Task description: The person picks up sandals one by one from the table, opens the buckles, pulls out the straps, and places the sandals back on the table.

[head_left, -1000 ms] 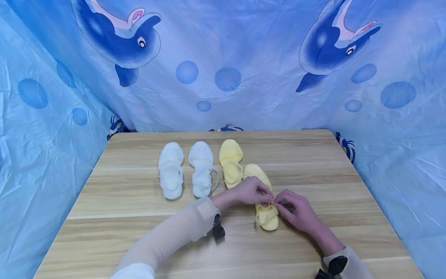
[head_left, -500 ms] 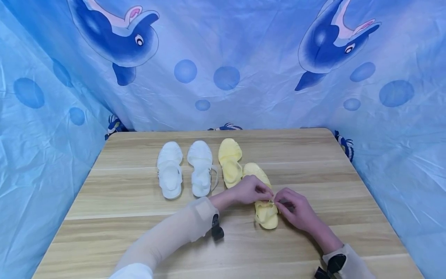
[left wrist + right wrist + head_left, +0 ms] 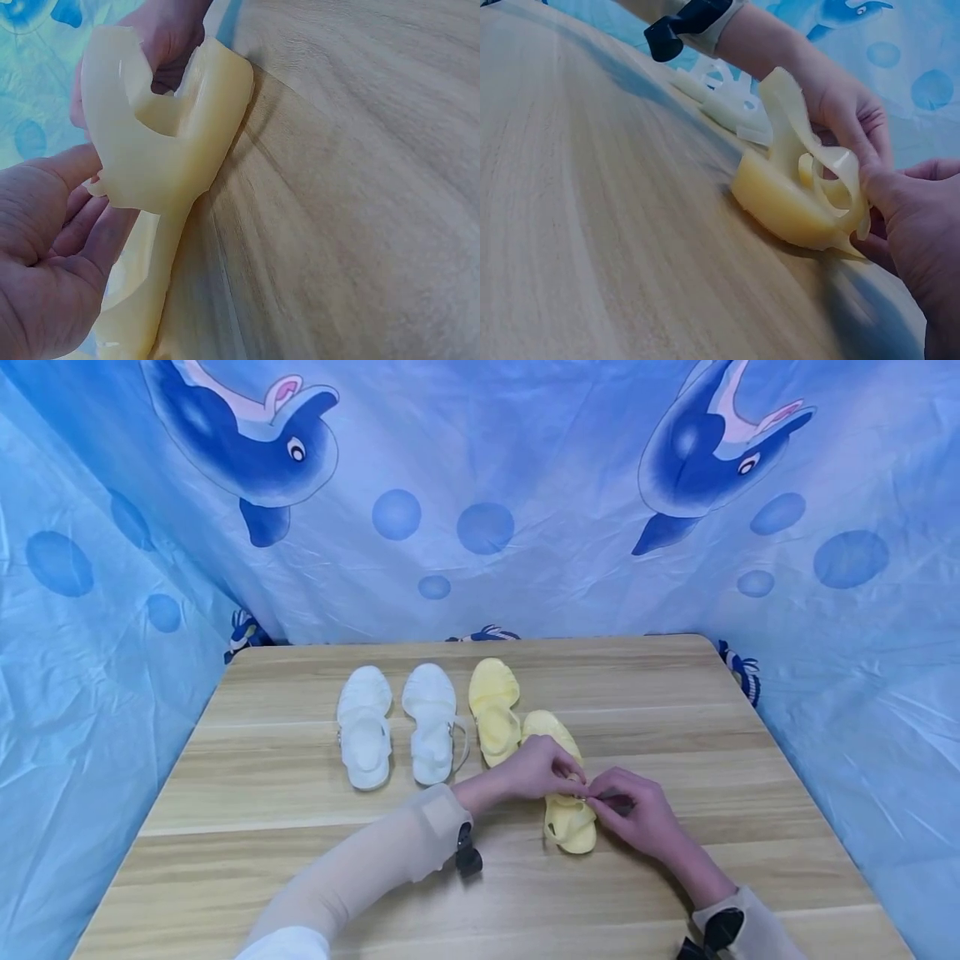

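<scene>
A yellow sandal lies at a slant on the table, toe pointing away, with both hands at the ankle strap on its right side. Reaching over its middle, my left hand pinches the strap. From the right, my right hand pinches the strap at the same spot, fingertips almost meeting the left ones. In the left wrist view, the sandal's heel stands before the left fingers. The right wrist view shows the looped strap by the right thumb. The fingers mostly hide the small metal buckle.
A second yellow sandal lies just left of the held one. Further left are two white sandals, the nearer one with its strap sticking out sideways. A blue dolphin-print cloth hangs around the wooden table.
Both hands stay at the strap, with small finger movements. The sandal's heel has shifted slightly to the left; the other sandals keep their places.
</scene>
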Motion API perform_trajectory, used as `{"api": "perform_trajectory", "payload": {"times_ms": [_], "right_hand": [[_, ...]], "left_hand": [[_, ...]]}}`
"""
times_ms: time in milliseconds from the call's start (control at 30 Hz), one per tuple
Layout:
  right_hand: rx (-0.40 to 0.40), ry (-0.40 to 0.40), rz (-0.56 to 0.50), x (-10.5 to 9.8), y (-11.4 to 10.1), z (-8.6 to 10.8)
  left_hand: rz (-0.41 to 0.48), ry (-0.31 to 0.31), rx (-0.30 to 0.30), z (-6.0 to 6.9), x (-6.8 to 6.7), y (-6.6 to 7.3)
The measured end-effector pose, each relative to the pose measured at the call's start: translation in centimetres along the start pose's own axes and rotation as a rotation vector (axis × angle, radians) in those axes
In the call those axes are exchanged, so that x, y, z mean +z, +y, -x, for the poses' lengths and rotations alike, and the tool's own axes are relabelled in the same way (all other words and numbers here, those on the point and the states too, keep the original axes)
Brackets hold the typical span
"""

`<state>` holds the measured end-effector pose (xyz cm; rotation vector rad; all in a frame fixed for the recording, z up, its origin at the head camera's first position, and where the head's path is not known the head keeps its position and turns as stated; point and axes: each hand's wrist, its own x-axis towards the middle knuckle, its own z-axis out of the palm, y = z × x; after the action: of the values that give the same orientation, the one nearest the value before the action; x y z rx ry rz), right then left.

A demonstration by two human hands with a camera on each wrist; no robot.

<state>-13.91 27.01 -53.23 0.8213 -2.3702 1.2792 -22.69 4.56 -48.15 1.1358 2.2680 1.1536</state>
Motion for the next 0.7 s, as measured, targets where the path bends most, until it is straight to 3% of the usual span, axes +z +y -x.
{"api": "perform_trajectory", "payload": {"times_ms": [200, 467, 700], "right_hand": [[0.010, -0.037, -0.022, -0.14, -0.20, -0.28], [0.007, -0.046, -0.036, -0.11, -0.10, -0.26], [0.035, -0.032, -0.007, -0.17, -0.35, -0.04]], "left_hand": [[0.062, 0.014, -0.039, 0.39, -0.05, -0.34], [0.221, 0.037, -0.152, 0.74, 0.42, -0.44], [0.180, -0.028, -0.109, 0.27, 0.04, -0.07]]}}
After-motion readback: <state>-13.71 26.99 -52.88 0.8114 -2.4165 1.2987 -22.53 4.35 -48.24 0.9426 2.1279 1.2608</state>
